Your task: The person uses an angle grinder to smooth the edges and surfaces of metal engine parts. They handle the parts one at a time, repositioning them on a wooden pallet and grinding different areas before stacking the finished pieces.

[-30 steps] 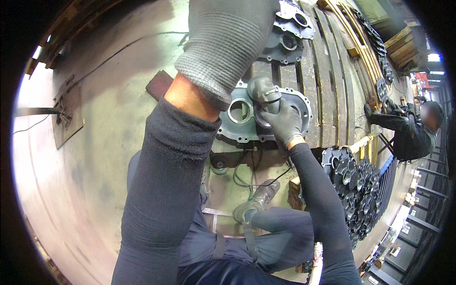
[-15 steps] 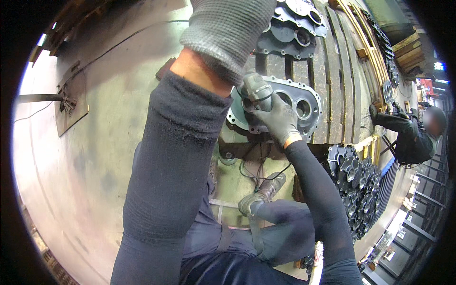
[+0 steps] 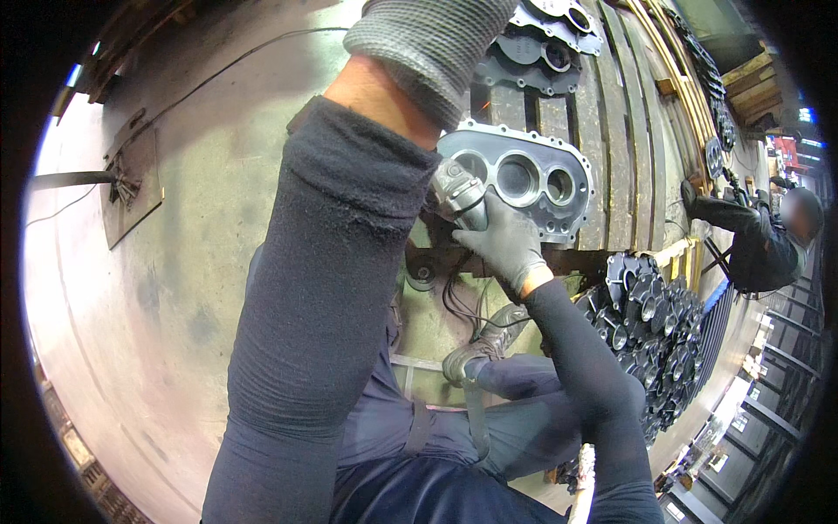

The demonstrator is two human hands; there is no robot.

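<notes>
My right hand (image 3: 509, 237), in a grey glove, is wrapped round the body of an angle grinder (image 3: 463, 199). The tool's head is at the near left end of a dark metal gear housing (image 3: 539, 207) with large round holes and a bolt-hole flange; whether it touches cannot be made out. That housing lies on wooden slats (image 3: 589, 166). My left hand (image 3: 428, 44), in a thick grey ribbed glove, reaches across at the top, its fingers out of sight. The left forearm covers part of the housing's left side.
More black housings (image 3: 532, 57) lie farther along the slats. Several black castings (image 3: 655, 323) are piled at the right. Cables (image 3: 458, 301) hang below the slats near my shoe (image 3: 480, 345). A seated person (image 3: 759, 231) is at the far right.
The grinder has moved toward me and slightly left, from over the housing to its near left edge, uncovering more of the holes. My left arm has shifted slightly up and right.
</notes>
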